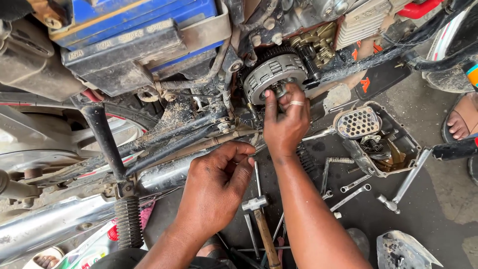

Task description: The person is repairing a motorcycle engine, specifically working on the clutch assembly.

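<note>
A round toothed clutch assembly (271, 74) sits exposed on the side of a motorcycle engine. My right hand (285, 122), a ring on one finger, reaches up to it, and its fingertips pinch a small metal part at the clutch's centre. My left hand (216, 187) hovers lower and to the left, just under the dirty frame tube (169, 139), fingers curled together as if pinching something tiny that I cannot make out.
On the oily ground lie a hammer (259, 211), several spanners (351, 192), a kick lever (331, 167) and the removed engine cover (381, 137) with a perforated screen. A footpeg (128, 221) and chrome exhaust (55, 224) are at left; someone's sandalled foot (460, 122) at right.
</note>
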